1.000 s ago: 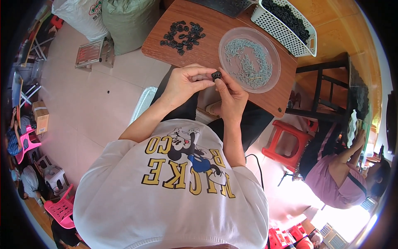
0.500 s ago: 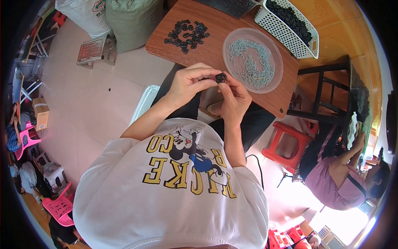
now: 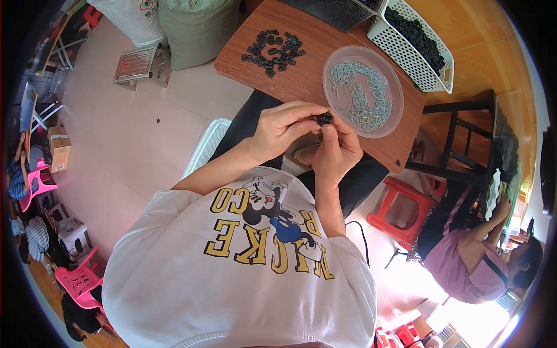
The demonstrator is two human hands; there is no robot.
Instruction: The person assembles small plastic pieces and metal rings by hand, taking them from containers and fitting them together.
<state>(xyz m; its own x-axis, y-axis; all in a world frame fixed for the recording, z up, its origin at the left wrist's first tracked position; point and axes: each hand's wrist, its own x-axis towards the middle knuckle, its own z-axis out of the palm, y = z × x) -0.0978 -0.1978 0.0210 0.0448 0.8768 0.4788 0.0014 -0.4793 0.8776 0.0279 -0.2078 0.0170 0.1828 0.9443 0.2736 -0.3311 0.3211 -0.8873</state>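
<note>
Between my two hands, just off the near edge of the table, is a small black oval part (image 3: pixel 325 119) with openings in it. My left hand (image 3: pixel 284 130) pinches it from the left with thumb and fingers. From the right, my right hand (image 3: pixel 338 148) grips it, thumb in front and fingers behind. Fingertips cover much of the part. Close beyond my right hand stands a round clear tub (image 3: pixel 396 116) of small silvery screw-like pieces (image 3: pixel 377 95). A loose group of black parts (image 3: pixel 272 51) lies on the brown table (image 3: pixel 313 35) farther left.
A white perforated basket (image 3: pixel 400 55) full of black pieces stands at the far right, beside a dark tray (image 3: pixel 331 13). Large sacks (image 3: pixel 197 32) and a small metal stool (image 3: pixel 136 65) are at left. A red stool (image 3: pixel 400 211) and a seated person (image 3: pixel 464 261) are at right.
Both hands still hold the black part, which has turned slightly between the fingers. The whole view has shifted a little, so table and hands sit farther right and lower.
</note>
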